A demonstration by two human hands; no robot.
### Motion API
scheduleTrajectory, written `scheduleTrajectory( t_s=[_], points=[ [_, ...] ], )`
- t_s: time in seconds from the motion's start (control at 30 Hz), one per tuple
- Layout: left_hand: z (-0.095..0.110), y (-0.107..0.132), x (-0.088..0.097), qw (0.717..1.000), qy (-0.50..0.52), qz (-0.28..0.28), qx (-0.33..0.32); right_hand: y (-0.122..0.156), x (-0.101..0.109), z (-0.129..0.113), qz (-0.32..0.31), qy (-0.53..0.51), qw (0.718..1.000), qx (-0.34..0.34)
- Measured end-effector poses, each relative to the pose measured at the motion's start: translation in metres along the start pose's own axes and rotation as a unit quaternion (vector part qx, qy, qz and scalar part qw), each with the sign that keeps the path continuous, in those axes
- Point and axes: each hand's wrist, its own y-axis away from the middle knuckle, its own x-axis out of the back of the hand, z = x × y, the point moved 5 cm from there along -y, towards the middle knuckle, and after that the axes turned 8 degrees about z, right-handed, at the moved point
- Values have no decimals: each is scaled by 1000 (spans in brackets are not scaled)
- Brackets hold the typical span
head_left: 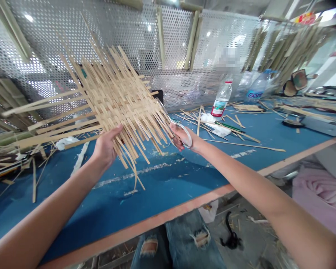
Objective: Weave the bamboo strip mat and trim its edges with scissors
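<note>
A woven bamboo mat (123, 99) is held up, tilted, above the blue table, with loose strip ends sticking out on all sides. My left hand (106, 147) grips its lower left edge, thumb on the near face and fingers behind. At the mat's right edge, my right hand (179, 136) is closed around a pair of scissors (189, 136) with pale handle loops. Their blades point up and left along the strip ends; whether they are spread cannot be made out. A few strips dangle below the mat.
On the blue table (168, 190) lie loose bamboo strips (246, 146), crumpled white tissue (217, 127) and green pencil-like sticks (231, 127). A red-capped bottle (222, 99) and a larger blue-capped bottle (259, 87) stand behind. A perforated metal screen (182, 84) rises along the back.
</note>
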Motion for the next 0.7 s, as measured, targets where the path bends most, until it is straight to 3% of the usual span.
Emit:
scheduleTrajectory(
  t_s=[0.17, 0.33, 0.57, 0.7],
  points=[
    [-8, 2, -2, 999, -15, -35, 2, -4, -2, 8, -50, -16, 998, -43],
    [-16, 8, -3, 998, -18, -49, 26, -6, 4, 9, -22, -19, 999, -34],
    [-17, 7, -3, 998, -27, -47, 12, -1, 9, 2, 48, 72, 996, -28],
    [-21, 10, -4, 998, -35, -52, 13, -6, 5, 6, -7, 4, 1000, -30]
  ],
)
